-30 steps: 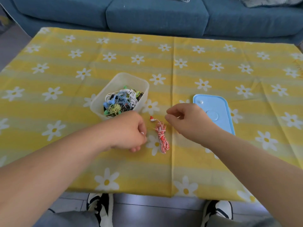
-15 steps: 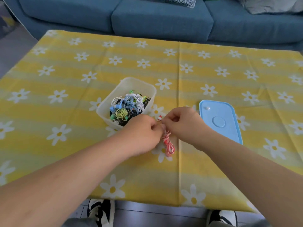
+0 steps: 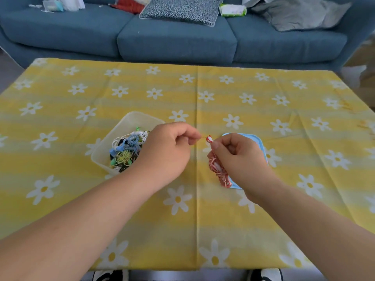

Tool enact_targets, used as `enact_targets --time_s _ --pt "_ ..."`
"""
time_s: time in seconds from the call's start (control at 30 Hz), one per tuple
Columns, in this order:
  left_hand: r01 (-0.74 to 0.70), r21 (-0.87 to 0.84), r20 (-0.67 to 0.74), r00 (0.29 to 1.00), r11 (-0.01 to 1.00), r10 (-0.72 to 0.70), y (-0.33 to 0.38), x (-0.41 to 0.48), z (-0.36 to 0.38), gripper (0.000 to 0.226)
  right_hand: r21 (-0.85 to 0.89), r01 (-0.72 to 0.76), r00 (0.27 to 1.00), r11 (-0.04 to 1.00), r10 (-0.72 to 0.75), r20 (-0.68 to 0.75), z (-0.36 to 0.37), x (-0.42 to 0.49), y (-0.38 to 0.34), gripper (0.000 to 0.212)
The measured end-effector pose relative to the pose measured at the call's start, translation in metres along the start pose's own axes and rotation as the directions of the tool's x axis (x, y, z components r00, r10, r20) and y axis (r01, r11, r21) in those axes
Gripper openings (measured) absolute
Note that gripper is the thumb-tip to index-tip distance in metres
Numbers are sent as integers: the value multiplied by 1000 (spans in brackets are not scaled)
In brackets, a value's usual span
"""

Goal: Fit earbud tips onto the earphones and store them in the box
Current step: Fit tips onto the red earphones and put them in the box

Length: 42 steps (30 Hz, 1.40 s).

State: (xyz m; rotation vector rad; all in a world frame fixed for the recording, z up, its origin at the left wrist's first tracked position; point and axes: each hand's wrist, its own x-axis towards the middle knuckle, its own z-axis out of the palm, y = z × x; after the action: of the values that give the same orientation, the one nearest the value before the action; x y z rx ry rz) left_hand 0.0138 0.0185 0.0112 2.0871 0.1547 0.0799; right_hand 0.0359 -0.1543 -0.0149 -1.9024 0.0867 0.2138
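My right hand (image 3: 241, 159) holds a coiled red-and-white earphone (image 3: 220, 173) above the table, its thumb and finger pinching the red earbud (image 3: 209, 138) at the top. My left hand (image 3: 168, 151) pinches the thin cord just left of that earbud; whether it also holds a tip is hidden. A clear plastic box (image 3: 125, 126) with several tangled earphones (image 3: 126, 149) in blue, white, green and yellow sits behind my left hand, partly covered by it.
A light blue lid (image 3: 257, 138) lies on the yellow daisy tablecloth (image 3: 182, 98), mostly hidden under my right hand. A blue sofa (image 3: 176, 41) with cushions stands beyond the far table edge. My shoes show below the near edge.
Both hands lifted the red-and-white earphone off the cloth and drew slightly apart, the bundle now hanging from my right hand. The camera tilted up, showing more sofa.
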Motion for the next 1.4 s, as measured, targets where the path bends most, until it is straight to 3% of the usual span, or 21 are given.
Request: enact_targets --time_s 0.13,0.2,0.33,0.43,0.53,0.67,0.8,0.9,0.97,1.1,1.3,1.4 --pt "216 -145 26 976 966 -214 14 3 24 22 50 26 999 998 -24 -32 -11 -1 -2 13" --pt "185 -175 -39 980 967 -195 17 7 33 23 51 22 999 998 -20 -38 -15 0 -1 13" --pt "80 -202 -119 987 976 -105 19 20 41 50 21 -2 999 1000 3 -45 -18 1 1 14" --pt "131 -231 -56 987 964 -148 19 27 48 31 47 -11 997 999 14 -78 -19 2 1 14" --pt "233 -277 104 972 932 -212 18 31 57 6 77 -40 989 996 50 -137 -21 5 0 14" --pt "374 -348 240 922 860 -304 18 34 66 9 111 -56 986 992 72 -149 -25 7 -2 13" --pt "373 -465 241 926 803 -290 13 34 76 17 154 -48 994 987 63 -93 -25 8 -2 13" --pt "413 -589 260 911 695 -320 11 36 79 16 175 -55 998 983 58 -8 -34 16 -4 9" --pt "428 -598 268 903 677 -335 11 37 78 18 186 -99 994 977 106 -28 -43 25 -2 13" --pt "453 -602 326 891 657 -316 12 36 72 19 -2 -124 953 992 118 -279 -57 48 16 21" --pt "433 -574 342 898 695 -277 8 29 56 21 -382 -107 978 918 29 -205 -44 67 44 32" --pt "407 -517 330 907 753 -262 6 25 45 20 -475 -65 982 877 -29 -188 -37 73 48 32"
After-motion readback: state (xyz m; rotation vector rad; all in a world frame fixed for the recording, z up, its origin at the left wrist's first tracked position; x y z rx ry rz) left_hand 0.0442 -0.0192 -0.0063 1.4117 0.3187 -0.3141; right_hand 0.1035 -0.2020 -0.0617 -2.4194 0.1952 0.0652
